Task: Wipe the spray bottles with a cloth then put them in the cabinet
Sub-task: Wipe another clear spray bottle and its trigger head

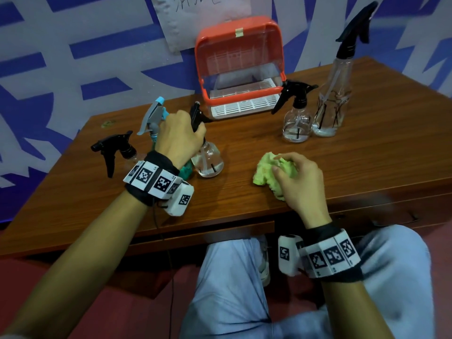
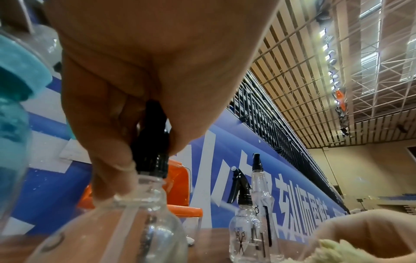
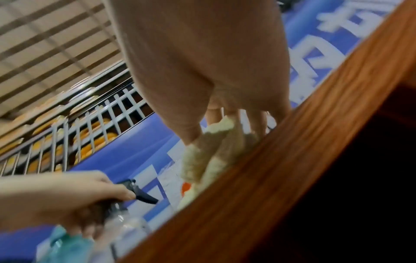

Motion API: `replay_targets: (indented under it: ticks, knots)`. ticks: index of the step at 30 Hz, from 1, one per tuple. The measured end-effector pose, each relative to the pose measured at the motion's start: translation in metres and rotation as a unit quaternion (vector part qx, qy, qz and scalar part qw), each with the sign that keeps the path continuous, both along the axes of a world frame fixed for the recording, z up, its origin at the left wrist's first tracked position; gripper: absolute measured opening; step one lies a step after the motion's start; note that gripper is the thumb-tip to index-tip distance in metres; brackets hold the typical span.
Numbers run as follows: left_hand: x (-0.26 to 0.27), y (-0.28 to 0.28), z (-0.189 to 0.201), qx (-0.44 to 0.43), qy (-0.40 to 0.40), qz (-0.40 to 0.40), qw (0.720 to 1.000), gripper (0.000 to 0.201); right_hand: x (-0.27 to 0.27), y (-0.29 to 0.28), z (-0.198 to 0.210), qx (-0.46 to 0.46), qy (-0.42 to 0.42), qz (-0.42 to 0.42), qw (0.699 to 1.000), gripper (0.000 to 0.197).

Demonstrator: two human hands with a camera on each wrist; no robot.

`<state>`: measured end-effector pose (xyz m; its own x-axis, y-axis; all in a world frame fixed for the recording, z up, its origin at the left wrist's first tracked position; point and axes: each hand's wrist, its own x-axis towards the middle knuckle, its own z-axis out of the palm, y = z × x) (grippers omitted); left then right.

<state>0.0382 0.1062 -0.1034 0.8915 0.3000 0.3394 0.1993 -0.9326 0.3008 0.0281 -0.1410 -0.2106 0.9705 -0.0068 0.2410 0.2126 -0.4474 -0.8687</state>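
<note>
My left hand (image 1: 182, 135) grips the black sprayer neck of a small round clear bottle (image 1: 208, 162) that stands on the wooden table (image 1: 244, 152); in the left wrist view its fingers (image 2: 108, 142) curl round the black cap above the clear bottle (image 2: 135, 231). My right hand (image 1: 298, 177) holds a crumpled pale green cloth (image 1: 266, 172) near the table's front edge; the cloth (image 3: 202, 156) rests on the wood. The orange cabinet (image 1: 239, 59) with a clear lid and white racks stands open at the back.
A teal bottle with a grey-blue sprayer (image 1: 154, 118) and a small black-trigger bottle (image 1: 117, 148) stand left of my left hand. At the right stand a small round bottle (image 1: 297, 118) and a tall clear bottle (image 1: 335, 94). A blue and white wall lies behind.
</note>
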Motion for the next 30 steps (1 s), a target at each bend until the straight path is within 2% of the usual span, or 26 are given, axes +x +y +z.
replay_targets:
  ticks: [3, 7, 10, 12, 15, 16, 17, 19, 21, 24, 27, 30]
  knots:
    - [0.001, -0.004, 0.004, 0.051, 0.020, 0.015, 0.998, 0.033, -0.002, -0.007, 0.002, -0.115, -0.069, -0.013, 0.991, 0.028]
    - [0.005, -0.008, 0.008, 0.114, 0.058, 0.031, 0.991, 0.040, -0.003, -0.014, 0.013, -0.196, -0.108, 0.065, 0.972, 0.053]
    - [0.001, -0.013, 0.016, 0.169, 0.075, 0.040, 0.982, 0.055, -0.003, -0.016, 0.028, -0.324, -0.091, 0.131, 0.932, 0.046]
    - [-0.003, -0.024, 0.024, 0.209, 0.040, 0.032, 0.977, 0.058, -0.001, -0.018, 0.040, -0.378, -0.065, 0.174, 0.907, 0.046]
    - [-0.004, -0.049, 0.037, 0.253, -0.028, -0.030, 0.967, 0.051, 0.003, -0.025, 0.058, -0.412, 0.015, 0.244, 0.877, 0.084]
    - [-0.001, -0.058, 0.040, 0.256, -0.036, -0.060, 0.964, 0.050, 0.005, -0.025, 0.062, -0.438, 0.030, 0.258, 0.861, 0.090]
    - [0.004, -0.066, 0.042, 0.254, -0.037, -0.089, 0.962, 0.050, 0.007, -0.025, 0.064, -0.461, 0.031, 0.265, 0.846, 0.088]
    - [0.017, -0.083, 0.045, 0.238, -0.024, -0.137, 0.961, 0.052, 0.012, -0.021, 0.066, -0.479, 0.010, 0.262, 0.838, 0.070]
    - [0.033, -0.099, 0.045, 0.220, -0.011, -0.173, 0.960, 0.053, 0.016, -0.020, 0.067, -0.466, -0.003, 0.245, 0.850, 0.055]
    - [0.056, -0.116, 0.042, 0.216, 0.005, -0.210, 0.953, 0.055, 0.019, -0.030, 0.065, -0.400, 0.006, 0.229, 0.887, 0.043]
    - [0.078, -0.126, 0.039, 0.216, 0.015, -0.245, 0.945, 0.061, 0.018, -0.047, 0.055, -0.295, -0.018, 0.181, 0.938, 0.032]
    - [0.098, -0.131, 0.037, 0.235, 0.021, -0.266, 0.935, 0.070, 0.015, -0.065, 0.043, -0.133, -0.040, 0.093, 0.986, 0.029]
